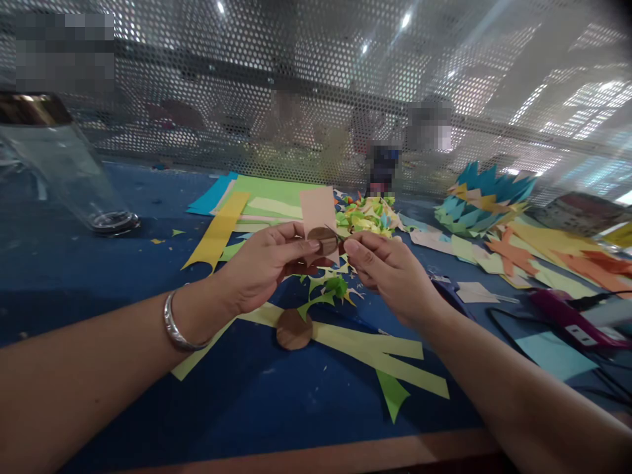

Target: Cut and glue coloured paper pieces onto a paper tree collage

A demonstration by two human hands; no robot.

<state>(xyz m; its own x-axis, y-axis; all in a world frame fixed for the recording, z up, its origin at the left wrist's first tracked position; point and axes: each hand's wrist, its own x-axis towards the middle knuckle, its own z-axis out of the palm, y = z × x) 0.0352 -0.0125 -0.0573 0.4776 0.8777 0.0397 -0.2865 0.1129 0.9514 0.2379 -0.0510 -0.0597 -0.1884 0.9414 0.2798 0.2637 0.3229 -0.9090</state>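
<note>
In the middle of the view, my left hand (266,263) pinches a pale pink paper strip (316,205) together with a round wooden disc (323,242) laid against it. My right hand (382,263) is closed just to the right, fingertips at the disc's edge. From its pinch a thin dark pointed tool (336,232) reaches over the disc and paper; its kind is too small to tell. Another wooden disc (295,329) lies on the blue table below my hands, on pale yellow-green paper strips (365,342).
Behind my hands lie stacked green sheets (266,187), a yellow strip (217,230) and a heap of paper scraps (370,216). A glass bottle (74,164) stands left. On the right are a blue zigzag paper piece (486,197), orange scraps (511,250) and a purple power strip (577,322) with cables.
</note>
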